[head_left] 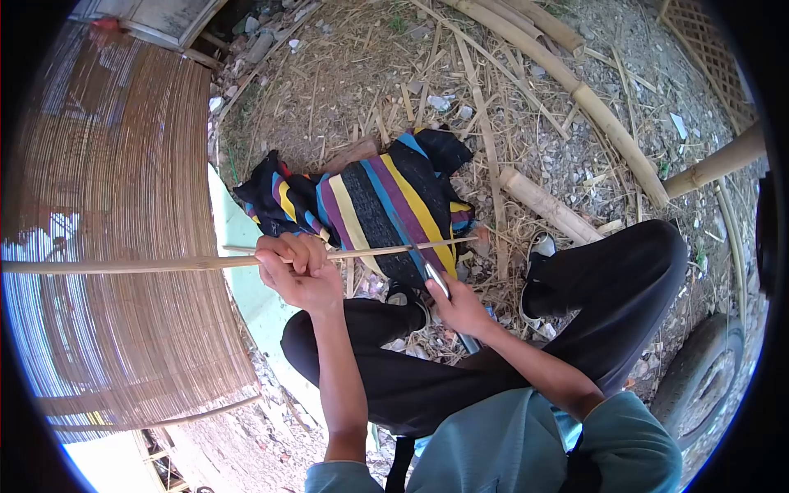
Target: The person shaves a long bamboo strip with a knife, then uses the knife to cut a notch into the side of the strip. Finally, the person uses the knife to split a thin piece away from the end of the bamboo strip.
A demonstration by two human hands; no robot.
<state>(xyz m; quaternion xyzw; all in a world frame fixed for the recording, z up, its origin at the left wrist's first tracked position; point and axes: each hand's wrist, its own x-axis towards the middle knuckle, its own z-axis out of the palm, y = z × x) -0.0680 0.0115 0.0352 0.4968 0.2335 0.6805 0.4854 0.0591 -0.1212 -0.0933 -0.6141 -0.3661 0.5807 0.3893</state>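
Observation:
My left hand (297, 269) is closed around a long, thin bamboo strip (173, 264), which runs from the left edge of view across my lap. In my right hand (462, 311) is a knife (436, 278) with a silvery handle, gripped from the side. Its dark, narrow blade crosses the strip near the right end, overlapping it in this view. Beneath the strip's right part, a striped cloth (394, 193) in black, purple, yellow and blue lies bunched on the ground, just beyond my shoes.
A slatted bamboo screen (140, 164) stands at the left, beside a pale green board (238, 222). Cut bamboo poles (551, 205) and thin splints lie over the straw-strewn ground ahead. A tyre (703, 378) rests at the lower right, near my bent knee.

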